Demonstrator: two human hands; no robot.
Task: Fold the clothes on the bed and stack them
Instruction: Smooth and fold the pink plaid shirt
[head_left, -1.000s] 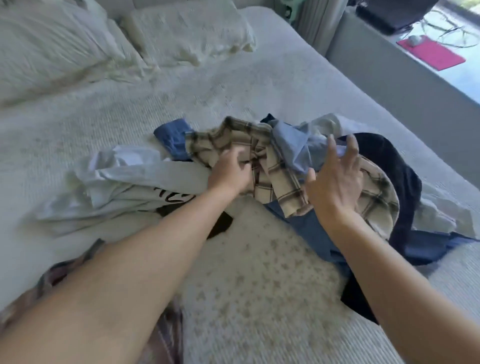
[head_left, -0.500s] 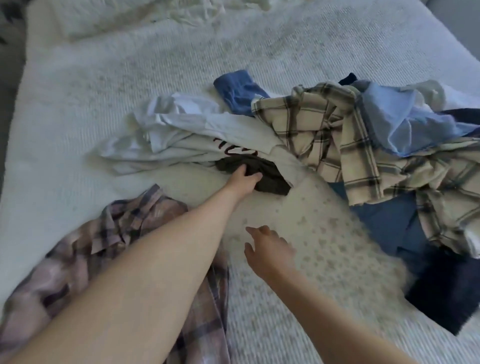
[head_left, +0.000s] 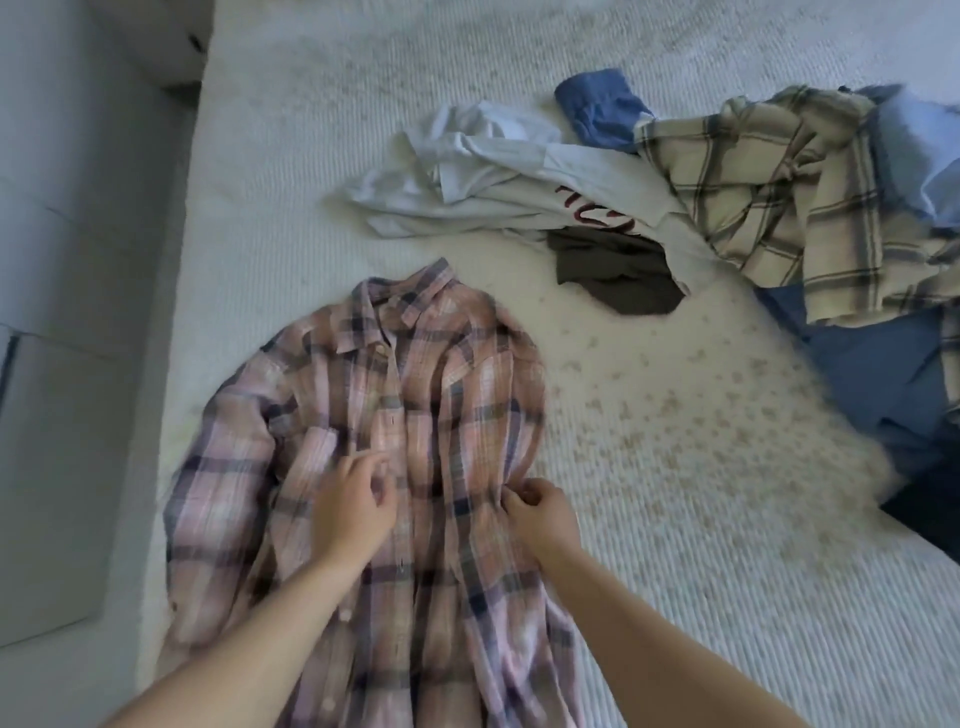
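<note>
Already spread front-up on the bed (head_left: 675, 597), the pink plaid shirt (head_left: 395, 415) lies with its collar pointing away from the person and both hands at its middle. At the button placket, the left hand (head_left: 353, 512) has its fingers curled and appears to pinch the cloth. At the shirt's right edge, the right hand (head_left: 543, 512) pinches a fold of fabric. Beyond the collar sits the unfolded heap: a white printed T-shirt (head_left: 519, 202), a dark olive garment (head_left: 613, 275) tucked under its hem, a cream checked shirt (head_left: 779, 197) and blue pieces further right of those.

Several risks seem likely from here. The shirt's left sleeve lies bunched along the bed's edge, so a fold made now could trap creases or let the sleeve slide off the mattress. Its right side is rucked under the fingers; pulling unevenly would skew the placket and give a lopsided fold. Nothing is stacked yet, so the task looks barely begun.
</note>
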